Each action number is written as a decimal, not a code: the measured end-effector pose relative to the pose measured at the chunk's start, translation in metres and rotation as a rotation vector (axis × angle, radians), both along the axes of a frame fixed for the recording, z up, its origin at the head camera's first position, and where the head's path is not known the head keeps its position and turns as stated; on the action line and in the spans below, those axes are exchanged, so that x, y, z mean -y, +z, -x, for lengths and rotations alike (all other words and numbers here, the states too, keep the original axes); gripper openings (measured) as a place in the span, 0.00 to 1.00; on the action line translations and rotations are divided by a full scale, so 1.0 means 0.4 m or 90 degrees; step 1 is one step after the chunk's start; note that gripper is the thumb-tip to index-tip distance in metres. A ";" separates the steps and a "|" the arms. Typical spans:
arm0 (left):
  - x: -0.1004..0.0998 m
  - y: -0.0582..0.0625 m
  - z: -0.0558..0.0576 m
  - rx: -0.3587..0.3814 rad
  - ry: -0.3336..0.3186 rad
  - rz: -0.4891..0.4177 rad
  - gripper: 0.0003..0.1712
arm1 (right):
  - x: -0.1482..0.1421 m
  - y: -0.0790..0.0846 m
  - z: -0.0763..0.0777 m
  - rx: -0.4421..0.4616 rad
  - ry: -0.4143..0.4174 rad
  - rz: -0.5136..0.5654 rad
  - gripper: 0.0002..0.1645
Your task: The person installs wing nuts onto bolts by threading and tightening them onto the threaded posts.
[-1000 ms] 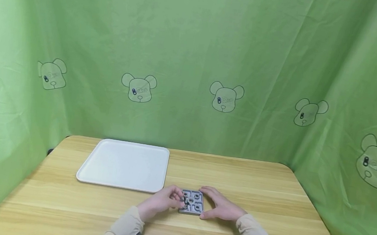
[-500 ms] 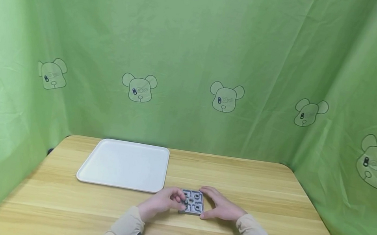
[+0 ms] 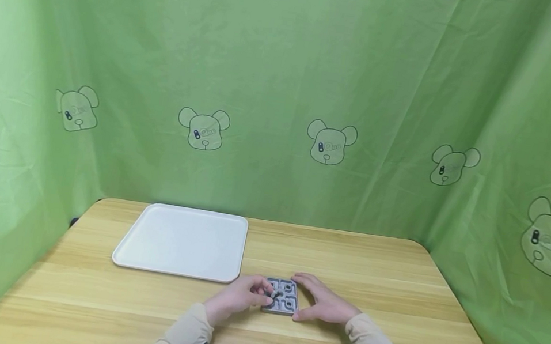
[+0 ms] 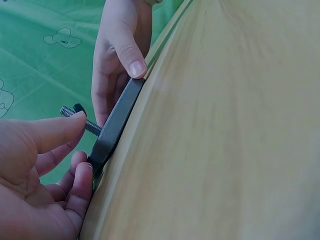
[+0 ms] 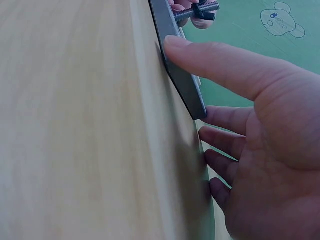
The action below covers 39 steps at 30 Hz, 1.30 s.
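A square grey metal plate (image 3: 287,306) with round recesses lies flat on the wooden table, between both hands. A threaded bolt (image 4: 92,127) stands up from it, with a dark wing nut (image 4: 79,108) partway along the thread. My left hand (image 3: 238,293) pinches the wing nut between thumb and forefinger; its other fingers are curled beside the plate's edge. My right hand (image 3: 323,303) holds the plate at its right side, the thumb on the near edge and the forefinger at the far corner. Fingers partly hide the wing nut in the head view.
A white rectangular tray (image 3: 183,241) lies at the back left of the wooden table (image 3: 387,279). Green curtains (image 3: 277,79) with bear-head prints hang behind the table and along both sides.
My left fingertips have shifted slightly about the bolt, and the wing nut sits at a different angle. The plate and my right hand have stayed in place.
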<state>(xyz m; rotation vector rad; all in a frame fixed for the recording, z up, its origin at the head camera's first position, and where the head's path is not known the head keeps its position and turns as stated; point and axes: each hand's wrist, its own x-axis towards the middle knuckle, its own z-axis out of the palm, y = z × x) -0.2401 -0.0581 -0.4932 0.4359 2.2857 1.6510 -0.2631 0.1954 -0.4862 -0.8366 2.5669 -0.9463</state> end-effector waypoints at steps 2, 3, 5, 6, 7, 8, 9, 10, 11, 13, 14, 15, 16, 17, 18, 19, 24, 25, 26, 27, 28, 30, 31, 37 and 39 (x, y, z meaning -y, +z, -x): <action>-0.001 -0.002 0.001 -0.003 0.001 0.001 0.10 | 0.000 0.001 -0.001 -0.002 0.000 -0.001 0.57; -0.001 -0.003 0.001 -0.004 0.001 0.001 0.10 | 0.000 0.001 -0.001 -0.002 0.000 -0.002 0.57; -0.002 -0.005 0.001 -0.008 0.000 0.005 0.10 | 0.000 0.002 -0.002 -0.005 0.000 -0.004 0.57; -0.002 -0.006 0.001 -0.009 -0.001 0.007 0.10 | 0.000 0.002 -0.002 -0.006 0.000 -0.005 0.58; -0.002 -0.007 0.001 -0.009 -0.001 0.009 0.10 | 0.000 0.002 -0.003 -0.006 0.000 -0.005 0.57; -0.002 -0.008 0.001 -0.008 -0.002 0.011 0.10 | -0.001 0.002 -0.003 -0.007 0.000 -0.005 0.58; -0.002 -0.009 0.001 -0.008 -0.002 0.011 0.10 | -0.001 0.002 -0.003 -0.007 0.001 -0.005 0.57; -0.002 -0.009 0.001 -0.007 -0.002 0.013 0.10 | -0.001 0.002 -0.004 -0.007 0.001 -0.005 0.57; -0.002 -0.010 0.001 -0.007 -0.001 0.015 0.10 | -0.001 0.002 -0.004 -0.007 0.002 -0.004 0.57; -0.002 -0.010 0.001 -0.005 0.000 0.017 0.10 | -0.002 0.002 -0.004 -0.006 0.002 -0.002 0.57; -0.002 -0.009 0.001 -0.003 0.001 0.017 0.10 | -0.002 0.001 -0.003 -0.007 0.003 -0.002 0.57; -0.002 -0.009 0.000 -0.002 0.002 0.018 0.10 | -0.002 0.001 -0.003 -0.007 0.003 -0.002 0.57; -0.002 -0.008 0.000 -0.001 0.002 0.020 0.10 | -0.002 0.000 -0.003 -0.008 0.004 -0.001 0.57; -0.002 -0.008 0.000 0.002 0.003 0.021 0.10 | -0.002 0.000 -0.003 -0.008 0.004 0.000 0.57; -0.002 -0.008 -0.001 0.003 0.003 0.022 0.10 | -0.003 0.000 -0.003 -0.008 0.004 0.000 0.57; -0.002 -0.007 -0.001 0.005 0.004 0.022 0.10 | -0.003 0.000 -0.003 -0.009 0.004 0.000 0.57; -0.002 -0.004 -0.002 0.008 0.001 0.017 0.11 | -0.002 0.004 -0.003 -0.010 0.003 -0.003 0.57; -0.001 -0.002 -0.003 0.013 0.002 0.010 0.12 | -0.002 0.005 -0.004 -0.010 0.002 -0.003 0.57; 0.000 0.000 -0.004 0.018 0.003 0.002 0.12 | -0.002 0.005 -0.003 -0.010 0.002 -0.004 0.57; 0.002 0.002 -0.005 0.026 0.005 -0.008 0.13 | -0.001 0.006 -0.003 -0.009 0.002 -0.003 0.57; 0.003 0.004 -0.005 0.035 0.008 -0.018 0.14 | -0.001 0.006 -0.003 -0.008 0.002 -0.002 0.57; 0.007 0.006 -0.006 0.050 0.014 -0.036 0.15 | 0.000 0.006 -0.003 -0.005 0.001 0.000 0.57; 0.008 0.008 -0.006 0.055 0.016 -0.040 0.15 | -0.001 0.005 -0.002 -0.005 0.002 0.001 0.57; 0.010 0.009 -0.004 0.037 0.019 -0.017 0.12 | -0.001 0.002 0.000 -0.005 0.005 0.002 0.57; 0.009 0.007 -0.004 0.032 0.019 -0.009 0.12 | -0.002 0.002 -0.001 -0.007 0.007 0.001 0.57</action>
